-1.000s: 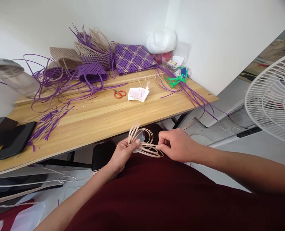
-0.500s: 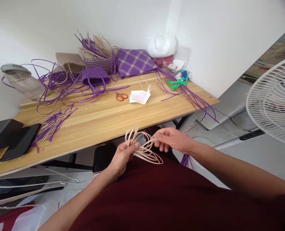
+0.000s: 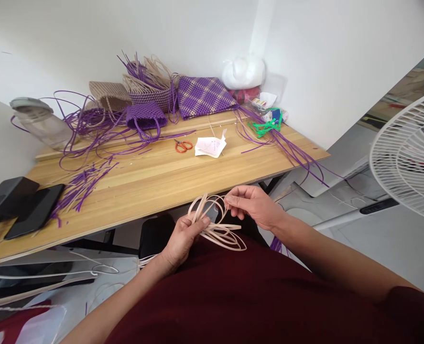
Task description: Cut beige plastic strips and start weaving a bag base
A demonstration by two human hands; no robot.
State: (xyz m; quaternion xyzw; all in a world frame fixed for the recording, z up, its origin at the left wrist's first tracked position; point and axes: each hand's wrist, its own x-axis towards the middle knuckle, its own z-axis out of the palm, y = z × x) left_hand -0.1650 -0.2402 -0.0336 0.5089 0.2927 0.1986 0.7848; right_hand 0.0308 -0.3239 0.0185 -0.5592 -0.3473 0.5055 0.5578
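Gripped in the left hand (image 3: 183, 236), under the thumb: a loose bundle of thin, bendy, cream strips (image 3: 215, 234) in long loops. Spread mostly to the right of that hand, long way pointing right. Pinched, it seems, in the right hand (image 3: 253, 206): a bit of that bundle. Nearer the bundle: left hand. Ahead of both hands: yellow-brown wooden bench (image 3: 154, 181).

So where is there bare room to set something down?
The widest bare patch of tabletop lies along the front edge, between purple trimmings at left and purple strands at right, with orange scissors and white paper behind. Woven pieces crowd the back; a black box and flat black object crowd the left corner.
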